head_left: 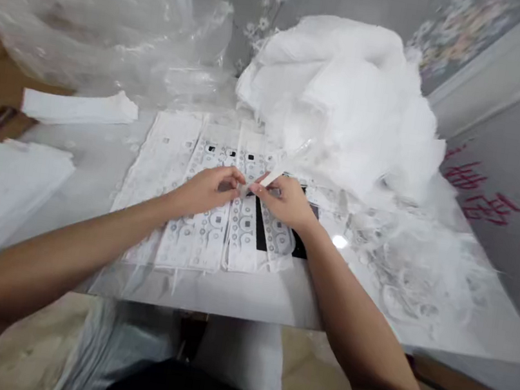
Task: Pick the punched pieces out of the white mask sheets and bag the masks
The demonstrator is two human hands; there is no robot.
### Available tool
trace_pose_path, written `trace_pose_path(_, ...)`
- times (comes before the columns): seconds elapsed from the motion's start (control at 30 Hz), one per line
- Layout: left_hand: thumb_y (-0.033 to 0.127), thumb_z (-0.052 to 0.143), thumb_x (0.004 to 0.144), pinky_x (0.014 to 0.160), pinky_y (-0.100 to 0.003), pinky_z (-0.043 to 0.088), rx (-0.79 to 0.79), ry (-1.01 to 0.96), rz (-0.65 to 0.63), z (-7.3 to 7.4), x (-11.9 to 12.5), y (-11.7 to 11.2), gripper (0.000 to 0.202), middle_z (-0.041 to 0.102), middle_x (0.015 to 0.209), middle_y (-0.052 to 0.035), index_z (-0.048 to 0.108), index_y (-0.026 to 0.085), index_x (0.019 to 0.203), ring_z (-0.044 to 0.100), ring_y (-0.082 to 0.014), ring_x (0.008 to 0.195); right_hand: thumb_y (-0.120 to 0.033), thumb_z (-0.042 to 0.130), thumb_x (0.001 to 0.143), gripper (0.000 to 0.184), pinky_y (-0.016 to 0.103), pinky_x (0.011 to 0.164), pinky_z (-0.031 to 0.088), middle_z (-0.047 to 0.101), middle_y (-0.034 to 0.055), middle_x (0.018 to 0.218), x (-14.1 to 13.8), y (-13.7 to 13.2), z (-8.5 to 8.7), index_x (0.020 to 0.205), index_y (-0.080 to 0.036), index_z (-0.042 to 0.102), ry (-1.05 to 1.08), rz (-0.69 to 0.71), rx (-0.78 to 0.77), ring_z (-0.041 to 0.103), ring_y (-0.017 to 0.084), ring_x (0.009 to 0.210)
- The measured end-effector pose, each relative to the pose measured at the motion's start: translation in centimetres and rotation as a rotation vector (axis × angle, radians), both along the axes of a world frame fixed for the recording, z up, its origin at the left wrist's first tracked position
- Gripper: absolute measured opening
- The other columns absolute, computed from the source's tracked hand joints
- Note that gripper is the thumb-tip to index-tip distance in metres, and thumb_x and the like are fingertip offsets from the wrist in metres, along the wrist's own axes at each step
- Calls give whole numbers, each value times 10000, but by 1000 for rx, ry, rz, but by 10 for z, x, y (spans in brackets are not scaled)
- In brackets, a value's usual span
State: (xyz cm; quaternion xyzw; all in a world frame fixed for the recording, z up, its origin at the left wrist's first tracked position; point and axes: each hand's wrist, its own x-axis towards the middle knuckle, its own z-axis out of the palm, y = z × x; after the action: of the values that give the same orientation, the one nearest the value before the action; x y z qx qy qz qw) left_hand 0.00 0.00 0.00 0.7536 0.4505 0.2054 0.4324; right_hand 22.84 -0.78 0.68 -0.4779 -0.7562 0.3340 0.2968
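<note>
My right hand (291, 203) is closed on a narrow white strip (273, 175), pinched between thumb and fingers, with one end sticking up and away. Close on its left, my left hand (207, 192) has thumb and fingertips drawn together near the lower end of the strip. Whatever is between those fingertips is too small to make out. Both hands are over a row of thin white printed sheets (209, 239) with circles and small squares, laid side by side. A black flat piece (261, 226) shows between the sheets under my right hand.
A big heap of soft white sheets (343, 96) rises behind the hands. Tangled clear scraps (419, 271) lie at the right. Stacked white sheets (0, 195) and a folded white strip bundle (80, 108) are at the left. Crumpled clear plastic (117, 37) fills the back left.
</note>
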Motion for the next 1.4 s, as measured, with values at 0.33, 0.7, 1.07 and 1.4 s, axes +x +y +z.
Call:
trace_pose_path(0.33, 400, 613, 919, 825, -345, 480, 27, 9, 35, 3, 1, -3, 290, 702, 1020, -28, 651, 228, 1149, 661, -229, 941, -572, 610, 926, 319, 383, 689, 494, 750, 29, 854, -1, 0, -1, 843, -308, 770, 39, 9, -5, 664, 251, 765)
trace_pose_path(0.7, 375, 608, 918, 842, -338, 467, 55, 2, 29, 2, 1, -3, 265, 682, 1021, -24, 651, 221, 1129, 644, -213, 941, -514, 629, 937, 272, 388, 721, 512, 750, 27, 833, -2, -2, -1, 840, -297, 763, 47, -1, 39, 670, 240, 756)
trace_pose_path(1.07, 375, 618, 909, 851, -332, 477, 45, -12, 28, 3, 2, -3, 264, 694, 1001, -17, 648, 220, 1120, 655, -213, 940, -526, 629, 929, 270, 396, 713, 513, 746, 22, 820, -1, 0, -2, 821, -318, 762, 51, -5, 33, 675, 251, 767)
trace_pose_path(1.4, 391, 614, 913, 834, -328, 482, 23, -29, 36, -1, 1, -2, 349, 689, 985, -18, 637, 221, 1217, 651, -207, 915, -634, 597, 915, 396, 362, 725, 528, 704, 23, 739, -7, 1, -7, 795, -276, 716, 119, -57, 22, 655, 221, 723)
